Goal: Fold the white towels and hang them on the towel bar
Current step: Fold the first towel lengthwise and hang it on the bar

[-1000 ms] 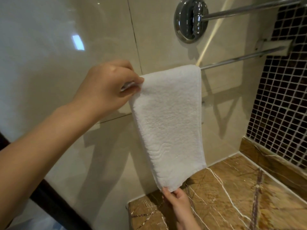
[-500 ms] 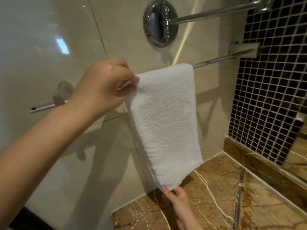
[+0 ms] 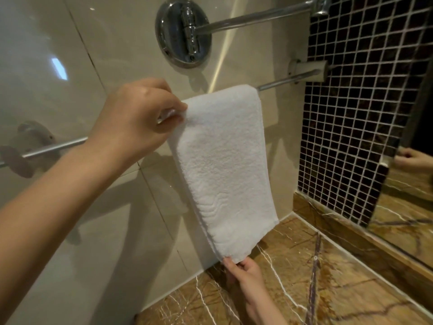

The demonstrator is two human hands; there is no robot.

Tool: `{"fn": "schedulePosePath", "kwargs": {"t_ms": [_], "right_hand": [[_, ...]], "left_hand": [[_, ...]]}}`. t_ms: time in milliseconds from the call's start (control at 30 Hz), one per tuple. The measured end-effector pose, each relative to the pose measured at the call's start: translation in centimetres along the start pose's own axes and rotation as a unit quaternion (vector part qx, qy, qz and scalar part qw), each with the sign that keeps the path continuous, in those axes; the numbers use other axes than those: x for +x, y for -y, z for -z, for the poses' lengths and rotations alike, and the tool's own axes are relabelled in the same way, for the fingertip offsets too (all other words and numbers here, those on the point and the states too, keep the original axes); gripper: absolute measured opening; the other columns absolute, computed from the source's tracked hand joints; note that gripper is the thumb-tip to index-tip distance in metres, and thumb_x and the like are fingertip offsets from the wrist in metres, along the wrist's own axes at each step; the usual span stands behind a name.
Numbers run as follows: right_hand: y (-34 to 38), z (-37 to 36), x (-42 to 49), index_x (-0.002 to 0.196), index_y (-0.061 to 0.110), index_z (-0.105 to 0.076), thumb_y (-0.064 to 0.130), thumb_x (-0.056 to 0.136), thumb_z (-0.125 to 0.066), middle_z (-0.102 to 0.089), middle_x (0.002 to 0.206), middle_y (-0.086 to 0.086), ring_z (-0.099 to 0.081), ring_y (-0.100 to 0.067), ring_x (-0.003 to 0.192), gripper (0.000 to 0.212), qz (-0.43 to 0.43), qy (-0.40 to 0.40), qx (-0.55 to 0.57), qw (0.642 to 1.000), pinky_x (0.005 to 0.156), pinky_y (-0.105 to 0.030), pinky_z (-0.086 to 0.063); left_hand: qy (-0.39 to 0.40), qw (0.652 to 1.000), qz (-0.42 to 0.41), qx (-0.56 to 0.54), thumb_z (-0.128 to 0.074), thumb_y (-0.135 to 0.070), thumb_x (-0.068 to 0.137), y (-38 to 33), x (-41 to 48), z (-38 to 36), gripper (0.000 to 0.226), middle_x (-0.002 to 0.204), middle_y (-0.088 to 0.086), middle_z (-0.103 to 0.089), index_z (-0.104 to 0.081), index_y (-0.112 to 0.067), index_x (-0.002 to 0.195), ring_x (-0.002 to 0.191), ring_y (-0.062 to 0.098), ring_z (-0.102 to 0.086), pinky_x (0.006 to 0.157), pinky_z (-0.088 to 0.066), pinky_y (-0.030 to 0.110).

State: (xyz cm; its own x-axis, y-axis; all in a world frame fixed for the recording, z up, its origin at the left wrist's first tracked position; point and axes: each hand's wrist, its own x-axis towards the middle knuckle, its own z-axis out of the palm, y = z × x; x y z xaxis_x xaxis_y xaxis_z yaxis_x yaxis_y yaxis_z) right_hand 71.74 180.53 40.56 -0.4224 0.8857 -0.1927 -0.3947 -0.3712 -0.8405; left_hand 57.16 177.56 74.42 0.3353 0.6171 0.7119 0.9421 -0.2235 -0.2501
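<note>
A folded white towel (image 3: 222,165) hangs over the thin chrome towel bar (image 3: 287,81) on the cream tiled wall. My left hand (image 3: 133,120) pinches the towel's upper left corner at the bar. My right hand (image 3: 243,273) pinches the towel's bottom edge from below, just above the marble counter. The bar shows again to the left of my left wrist; its middle is hidden by my hand and the towel.
A larger chrome wall mount (image 3: 184,31) with a thicker rod (image 3: 257,17) sits above the towel bar. A dark mosaic tile wall (image 3: 356,113) and a mirror edge (image 3: 407,188) stand at the right. A brown marble counter (image 3: 316,289) lies below.
Both hands keep their hold on the towel. The view has shifted, so more of the bar's left end and its mount show. The towel hangs much as before.
</note>
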Motion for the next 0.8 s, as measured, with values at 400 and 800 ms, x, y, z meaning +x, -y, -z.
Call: {"fn": "schedulePosePath", "kwargs": {"t_ms": [400, 800], "right_hand": [[1.1, 2.2, 3.0, 0.100, 0.007, -0.070, 0.005, 0.077, -0.073, -0.075, 0.097, -0.005, -0.072, -0.017, 0.086, 0.024, -0.019, 0.007, 0.017, 1.000, 0.064, -0.021, -0.055], [3.0, 4.1, 5.5, 0.096, 0.010, -0.070, 0.008, 0.079, -0.073, -0.076, 0.092, 0.000, -0.071, -0.010, 0.081, 0.017, 0.002, -0.017, -0.002, 1.000, 0.064, -0.017, -0.053]], "left_hand": [[-0.030, 0.999, -0.008, 0.006, -0.070, -0.008, 0.081, -1.0, 1.7, -2.5, 0.014, 0.082, 0.014, -0.065, -0.075, -0.006, 0.094, 0.069, 0.034, -0.060, 0.058, -0.049, 0.045], [-0.033, 0.999, -0.016, 0.012, -0.066, -0.011, 0.085, -2.4, 4.6, -5.0, 0.020, 0.089, 0.016, -0.067, -0.074, -0.005, 0.102, 0.078, 0.035, -0.061, 0.065, -0.048, 0.042]]}}
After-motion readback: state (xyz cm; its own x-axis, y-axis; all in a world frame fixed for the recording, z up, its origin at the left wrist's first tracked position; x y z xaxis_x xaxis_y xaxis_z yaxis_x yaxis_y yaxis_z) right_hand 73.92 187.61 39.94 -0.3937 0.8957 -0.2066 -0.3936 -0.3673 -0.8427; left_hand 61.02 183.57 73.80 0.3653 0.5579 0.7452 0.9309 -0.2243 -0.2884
